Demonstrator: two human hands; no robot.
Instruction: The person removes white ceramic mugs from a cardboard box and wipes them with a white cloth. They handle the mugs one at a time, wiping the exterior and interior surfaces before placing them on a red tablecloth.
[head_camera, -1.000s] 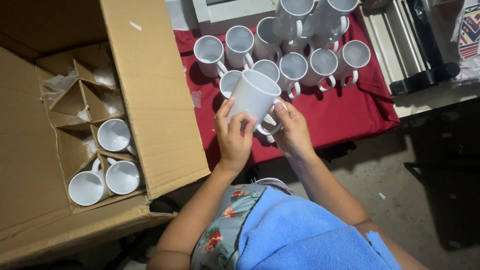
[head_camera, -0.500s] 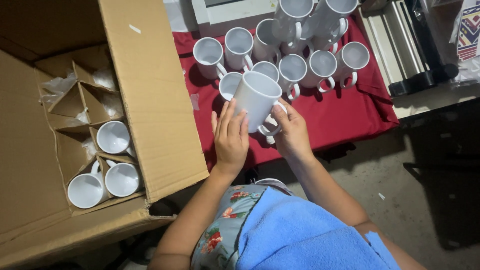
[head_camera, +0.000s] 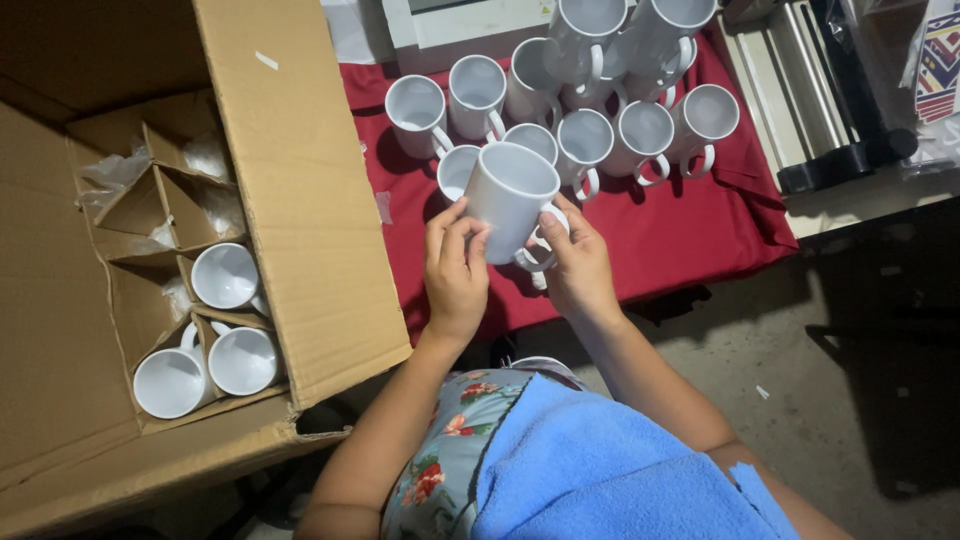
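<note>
Both hands cradle a plain white ceramic mug (head_camera: 510, 200) above the red-draped bench (head_camera: 680, 235): left hand (head_camera: 455, 270) curled against its wall, right hand (head_camera: 575, 265) closed around the handle side. Glazed, stiff, breakable, probably slick, so the handle plus a supporting palm looks safest. More white mugs (head_camera: 600, 100) cluster behind.

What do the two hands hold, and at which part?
One white mug: left hand on its side wall, right hand at the handle side.
</note>
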